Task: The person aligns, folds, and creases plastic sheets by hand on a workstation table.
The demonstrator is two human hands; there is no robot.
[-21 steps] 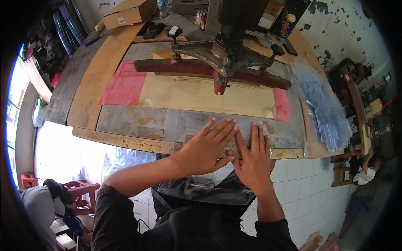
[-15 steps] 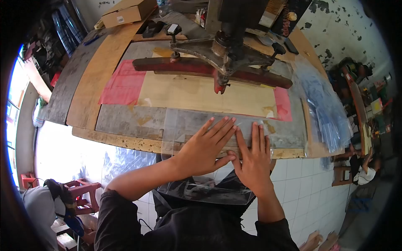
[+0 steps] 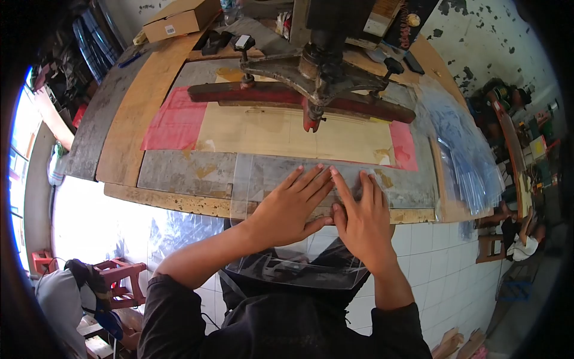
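A clear plastic sheet (image 3: pixel 250 179) lies at the front edge of the worktable, and its lower part hangs down over my lap. My left hand (image 3: pixel 290 206) rests flat on it, fingers spread. Beside it, my right hand (image 3: pixel 363 221) also lies on the sheet with its fingers stretched out; the two hands nearly touch at the fingertips and thumbs. Just beyond the fingers is a pale yellow board (image 3: pixel 269 136), with pink tape (image 3: pixel 173 122) at its ends. Above that board hangs the red-and-black bar (image 3: pixel 239 94) of a press.
A stack of clear plastic pieces (image 3: pixel 463 155) lies at the table's right side. At the back left stands a cardboard box (image 3: pixel 179 23). A red stool (image 3: pixel 122 278) is on the floor at left, near a person's grey-clothed leg (image 3: pixel 60 305). Another person (image 3: pixel 523 239) sits far right.
My right hand has turned slightly, its index finger shifting left toward my left fingertips. My left hand has barely moved, and the sheet stays in place.
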